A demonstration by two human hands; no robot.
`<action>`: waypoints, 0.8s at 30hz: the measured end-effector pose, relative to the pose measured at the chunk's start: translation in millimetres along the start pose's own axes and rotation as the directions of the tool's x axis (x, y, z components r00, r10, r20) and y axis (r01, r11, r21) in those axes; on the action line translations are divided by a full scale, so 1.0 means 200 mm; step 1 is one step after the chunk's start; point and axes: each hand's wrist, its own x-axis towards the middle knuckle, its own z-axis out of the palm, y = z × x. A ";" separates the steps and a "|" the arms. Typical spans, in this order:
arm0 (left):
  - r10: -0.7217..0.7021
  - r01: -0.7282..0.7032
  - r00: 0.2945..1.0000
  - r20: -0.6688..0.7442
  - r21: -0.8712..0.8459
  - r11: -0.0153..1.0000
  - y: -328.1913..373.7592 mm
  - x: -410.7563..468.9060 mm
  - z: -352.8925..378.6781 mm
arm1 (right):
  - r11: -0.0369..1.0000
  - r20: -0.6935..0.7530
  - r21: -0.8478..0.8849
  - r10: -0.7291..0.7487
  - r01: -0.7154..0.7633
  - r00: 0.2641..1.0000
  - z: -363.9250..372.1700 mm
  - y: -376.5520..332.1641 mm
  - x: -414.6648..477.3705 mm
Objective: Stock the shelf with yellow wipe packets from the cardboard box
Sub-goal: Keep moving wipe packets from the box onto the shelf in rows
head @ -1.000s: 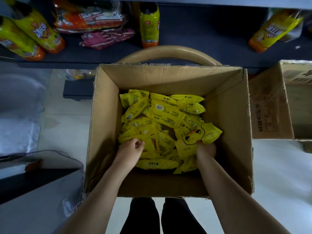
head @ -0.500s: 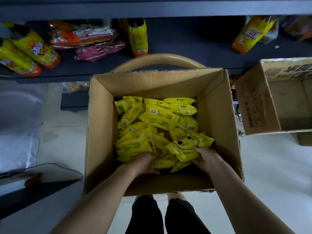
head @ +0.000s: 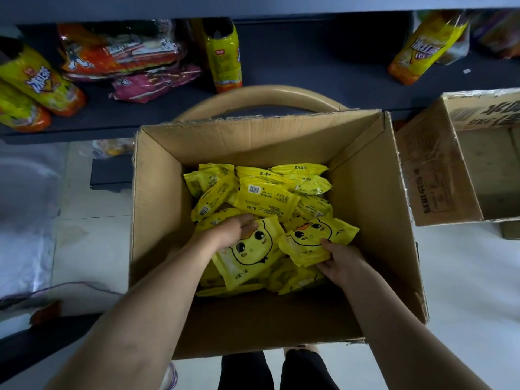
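Inside the box [head: 157, 220], the left hand [head: 231, 231] closes its grip over a duck-face packet's [head: 250, 257] top edge. The right hand [head: 341, 260] pinches a second packet's [head: 315, 237] lower edge, just beside.

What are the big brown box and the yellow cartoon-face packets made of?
The big brown box looks like corrugated cardboard: matte, with rough, torn rims. The yellow cartoon-face packets seem thin plastic film: slightly shiny, crinkled, with sealed flat ends.
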 end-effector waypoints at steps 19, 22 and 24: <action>-0.318 0.079 0.937 -0.147 -0.795 0.602 -0.11 0.14 -0.06 | 0.997 -0.014 -0.024 -0.069 0.068 0.998 0.10 0.09 0.18; -0.397 -0.027 0.896 -0.196 -0.920 0.391 -0.08 0.20 -0.09 | 0.998 -0.038 0.028 -0.058 0.059 0.998 0.09 0.10 0.23; -0.438 -0.102 0.873 -0.215 -0.958 0.269 -0.09 0.25 -0.07 | 0.997 -0.052 0.066 -0.042 0.045 0.998 0.10 0.11 0.26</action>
